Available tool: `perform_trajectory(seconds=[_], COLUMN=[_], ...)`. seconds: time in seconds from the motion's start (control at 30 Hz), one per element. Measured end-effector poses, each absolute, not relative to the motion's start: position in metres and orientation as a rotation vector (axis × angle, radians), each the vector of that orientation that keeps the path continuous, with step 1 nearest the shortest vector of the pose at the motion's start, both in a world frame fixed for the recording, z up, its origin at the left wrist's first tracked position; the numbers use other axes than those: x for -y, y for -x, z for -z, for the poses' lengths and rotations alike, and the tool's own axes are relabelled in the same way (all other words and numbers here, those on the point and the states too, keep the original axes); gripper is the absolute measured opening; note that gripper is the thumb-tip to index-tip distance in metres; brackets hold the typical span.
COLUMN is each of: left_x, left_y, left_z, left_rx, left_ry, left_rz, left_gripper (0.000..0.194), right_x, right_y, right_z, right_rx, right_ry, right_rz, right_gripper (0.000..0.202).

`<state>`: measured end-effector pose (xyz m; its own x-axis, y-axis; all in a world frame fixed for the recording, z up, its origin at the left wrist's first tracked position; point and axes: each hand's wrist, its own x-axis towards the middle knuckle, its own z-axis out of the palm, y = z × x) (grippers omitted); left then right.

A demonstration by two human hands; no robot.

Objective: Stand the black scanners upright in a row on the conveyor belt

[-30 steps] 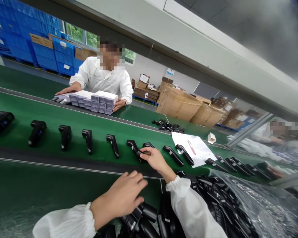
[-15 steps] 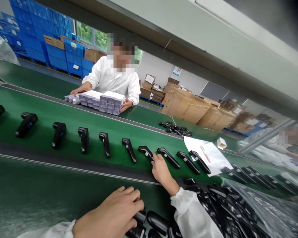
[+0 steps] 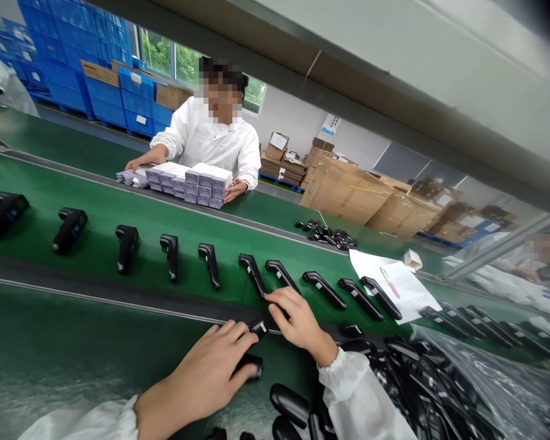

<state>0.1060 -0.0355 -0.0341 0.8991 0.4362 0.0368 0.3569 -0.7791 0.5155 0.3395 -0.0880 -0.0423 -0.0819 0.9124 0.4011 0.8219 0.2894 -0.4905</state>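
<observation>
My left hand (image 3: 206,373) is above the near bench, its fingers curled over a black handheld device (image 3: 258,330); most of that piece is hidden under the fingers. Another black end (image 3: 255,368) shows by the thumb, and I cannot tell whether it belongs to the same piece. My right hand (image 3: 297,321) hovers over the belt's near edge, thumb and fingers apart. Its fingertips are at the lower end of an angled black device (image 3: 253,274) in the row. Just behind those fingers lies another angled device (image 3: 282,275), partly covered.
More angled devices (image 3: 169,256) line the green belt (image 3: 132,318). A heap of black parts (image 3: 407,379) lies at right beside a clear plastic bag (image 3: 495,379). Paper with a pen (image 3: 389,282) rests on the belt. Across it, a person in white holds stacked small boxes (image 3: 204,186).
The row of devices has shifted right in view. My right hand has let go of a device and drawn back slightly. My left hand has lifted a black piece from those on the bench.
</observation>
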Motion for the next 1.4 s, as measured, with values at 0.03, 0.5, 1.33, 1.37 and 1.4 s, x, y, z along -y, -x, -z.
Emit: perform_trajectory(seconds=[0.03, 0.5, 1.33, 1.37, 1.4], left_x=[0.037, 0.024, 0.023, 0.022, 0.021], left_y=[-0.108, -0.12, -0.134, -0.137, -0.14], left_z=[0.038, 0.051, 0.043, 0.042, 0.042], left_rx=[-0.575, -0.683, -0.665, -0.752, -0.828], left_ry=[-2.579, -2.332, -2.46, -2.384, -2.308], left_rz=[-0.237, -0.437, -0.443, -0.487, -0.534], left_gripper=[0.03, 0.024, 0.028, 0.03, 0.032], right_x=[0.09, 0.095, 0.074, 0.072, 0.072], right_y=[-0.338, -0.341, -0.399, -0.399, -0.399], right_z=[0.042, 0.042, 0.076, 0.076, 0.074], right_rx=[2.01, 2.048, 1.712, 1.704, 1.685], right_ry=[1.499, 1.353, 2.325, 2.339, 2.335], right_rz=[-0.286, -0.657, 0.037, 0.085, 0.134], right_gripper=[0.026, 0.013, 0.047, 0.046, 0.045])
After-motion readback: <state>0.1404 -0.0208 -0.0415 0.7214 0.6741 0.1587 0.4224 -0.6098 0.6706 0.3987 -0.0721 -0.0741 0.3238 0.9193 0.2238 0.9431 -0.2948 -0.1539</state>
